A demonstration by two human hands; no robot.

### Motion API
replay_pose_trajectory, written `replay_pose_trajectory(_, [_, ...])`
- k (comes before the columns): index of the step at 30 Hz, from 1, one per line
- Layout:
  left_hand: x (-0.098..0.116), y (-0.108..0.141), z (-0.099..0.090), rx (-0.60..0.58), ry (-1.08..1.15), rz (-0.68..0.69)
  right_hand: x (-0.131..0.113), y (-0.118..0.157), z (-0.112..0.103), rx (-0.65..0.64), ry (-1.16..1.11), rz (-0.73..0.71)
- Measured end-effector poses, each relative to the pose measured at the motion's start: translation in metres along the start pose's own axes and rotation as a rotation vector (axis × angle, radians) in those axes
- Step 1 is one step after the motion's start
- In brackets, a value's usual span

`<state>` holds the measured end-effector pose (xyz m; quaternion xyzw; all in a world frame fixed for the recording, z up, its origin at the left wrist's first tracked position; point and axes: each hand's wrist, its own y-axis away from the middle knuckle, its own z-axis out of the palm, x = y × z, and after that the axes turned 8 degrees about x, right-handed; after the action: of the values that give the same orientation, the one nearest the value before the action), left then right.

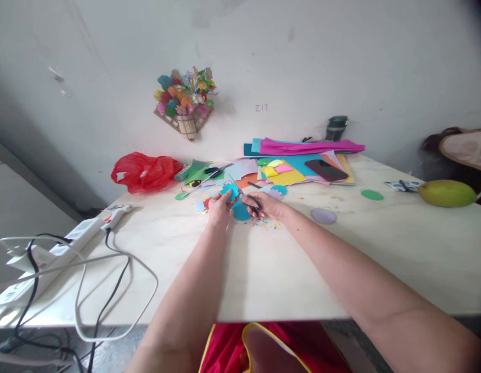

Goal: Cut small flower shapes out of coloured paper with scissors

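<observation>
My left hand pinches a blue scalloped paper flower by its lower edge, just above the table. In my right hand is a pair of scissors with dark handles, its blades pointing up and left beside the flower. Below both hands a blue paper circle lies flat, and tiny paper clippings are scattered near it. Just right of the scissors lies another scalloped paper piece in blue and lilac. Small red and pale cut pieces sit left of my left hand, partly hidden by it.
A second pair of scissors rests on green paper behind my hands. Coloured sheets and a phone lie behind to the right. A red plastic bag and a power strip with loose cables stand left; a yellow-green fruit lies right.
</observation>
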<state>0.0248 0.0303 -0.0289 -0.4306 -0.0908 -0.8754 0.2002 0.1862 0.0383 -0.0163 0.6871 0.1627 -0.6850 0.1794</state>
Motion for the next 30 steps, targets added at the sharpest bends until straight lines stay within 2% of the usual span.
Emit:
replay_pose_trajectory(15, [-0.003, -0.004, -0.004, -0.004, -0.036, 0.010, -0.002, 0.002, 0.003, 0.031, 0.032, -0.022])
replay_pose_trajectory(30, [0.000, -0.001, -0.002, -0.023, -0.007, 0.027, -0.012, 0.009, -0.001, -0.023, 0.083, -0.015])
